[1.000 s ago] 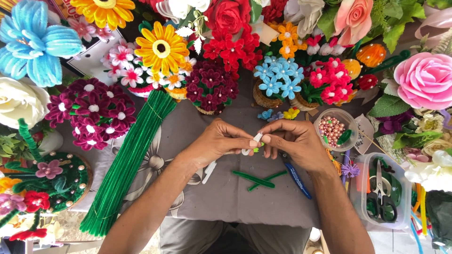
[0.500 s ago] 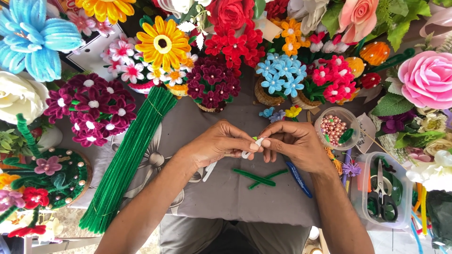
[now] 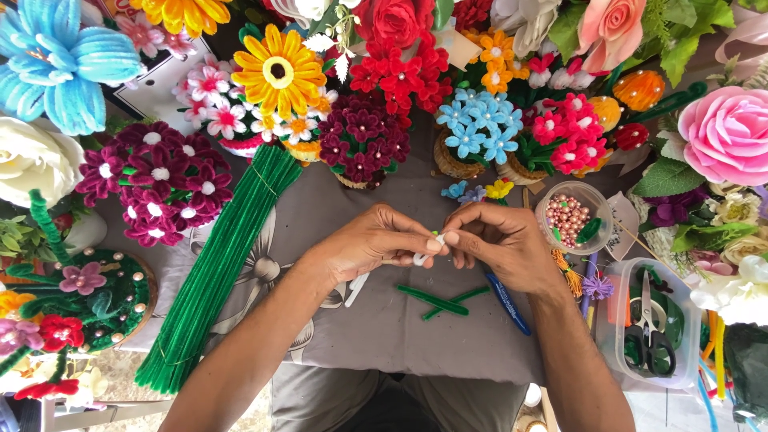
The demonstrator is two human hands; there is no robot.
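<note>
My left hand and my right hand meet over the middle of a grey cloth, fingertips pinched together on a small white pipe cleaner piece. Both hands grip it; most of it is hidden by the fingers. Two short green pipe cleaner pieces lie crossed on the cloth just below my hands. A blue pen rests under my right wrist. Another white piece lies under my left hand.
A long bundle of green pipe cleaners lies diagonally at left. Many pipe cleaner flowers in pots ring the cloth, among them yellow and blue. A cup of pink beads and a clear box with scissors stand at right.
My hands stay pinched on the white piece, with only small finger shifts. The view has tilted slightly.
</note>
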